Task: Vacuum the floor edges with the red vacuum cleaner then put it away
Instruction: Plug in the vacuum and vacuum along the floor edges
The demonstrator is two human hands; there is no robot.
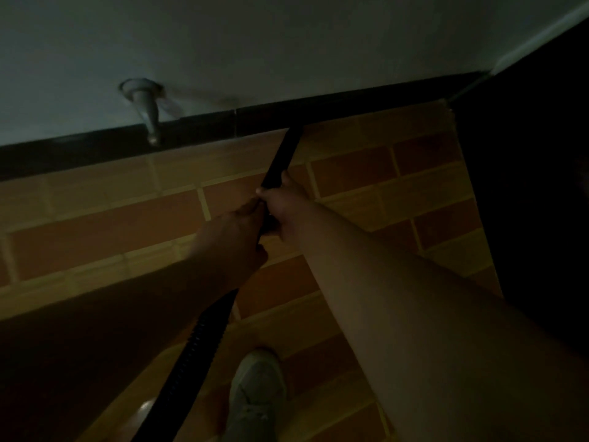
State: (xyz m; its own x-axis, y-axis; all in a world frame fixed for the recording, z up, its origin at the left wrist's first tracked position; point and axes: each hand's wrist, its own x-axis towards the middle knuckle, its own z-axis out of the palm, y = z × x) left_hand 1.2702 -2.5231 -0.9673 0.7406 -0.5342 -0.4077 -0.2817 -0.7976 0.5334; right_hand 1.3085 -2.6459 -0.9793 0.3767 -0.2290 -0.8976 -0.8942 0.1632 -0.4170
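1. Step in hand: vacuuming the floor edge. The black wand reaches forward, and its tip sits at the seam where the tiled floor meets the dark skirting.
2. The vacuum's red body is out of view. Only the wand and the ribbed hose, trailing off to the lower left, show.
3. Right hand: grip clamped round the wand, fingers wrapped over it, ahead of the other hand.
4. Left hand: just behind and touching the right, grip closed on the wand's rear end near where the hose begins. The light is too dim to see each finger.
5. Next move, as I judge it: slide the tip along the skirting, tight to the seam. To the left a doorstop juts from the wall and would need steering round.
6. A shoe stands near the hose, so there is a small risk of tripping.
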